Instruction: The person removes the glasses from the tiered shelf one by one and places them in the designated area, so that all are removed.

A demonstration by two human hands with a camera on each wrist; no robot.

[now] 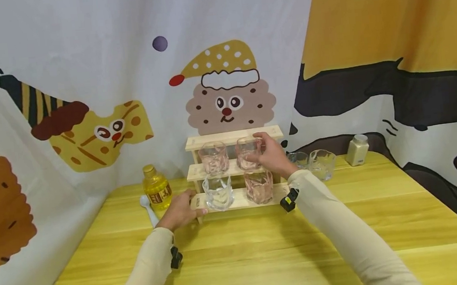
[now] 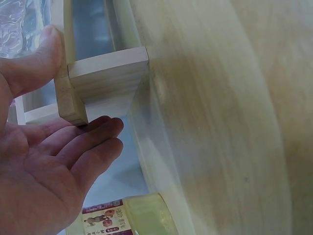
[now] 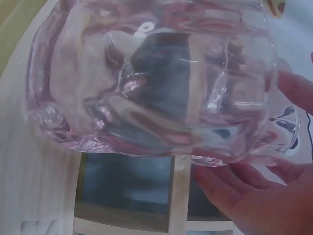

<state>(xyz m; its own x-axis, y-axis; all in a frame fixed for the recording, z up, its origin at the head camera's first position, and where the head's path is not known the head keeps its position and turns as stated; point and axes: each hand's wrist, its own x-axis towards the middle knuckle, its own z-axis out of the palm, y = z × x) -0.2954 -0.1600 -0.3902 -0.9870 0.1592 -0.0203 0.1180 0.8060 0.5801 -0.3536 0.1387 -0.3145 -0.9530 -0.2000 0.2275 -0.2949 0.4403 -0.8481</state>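
Note:
A three-step wooden rack (image 1: pixel 234 137) stands on the table against the curtain. My left hand (image 1: pixel 180 210) grips the left end of its lowest step, thumb on one face of the board (image 2: pixel 73 105) and fingers on the other. On the middle step, at the right, my right hand (image 1: pixel 272 154) holds a pink-tinted glass (image 1: pixel 247 152) by its right side. Another pink glass (image 1: pixel 213 157) sits to its left. The lowest step bears a clear glass (image 1: pixel 218 192) and a pink glass (image 1: pixel 259 187); a pink glass (image 3: pixel 146 88) fills much of the right wrist view, partly hiding the right hand.
Left of the rack stand a bottle of yellow oil (image 1: pixel 157 188) and a pale spoon-like utensil (image 1: pixel 149 209). Behind the right forearm are a bluish glass (image 1: pixel 298 159) and a clear glass (image 1: pixel 323 164). A white-capped jar (image 1: pixel 357 150) stands toward the table's back right corner.

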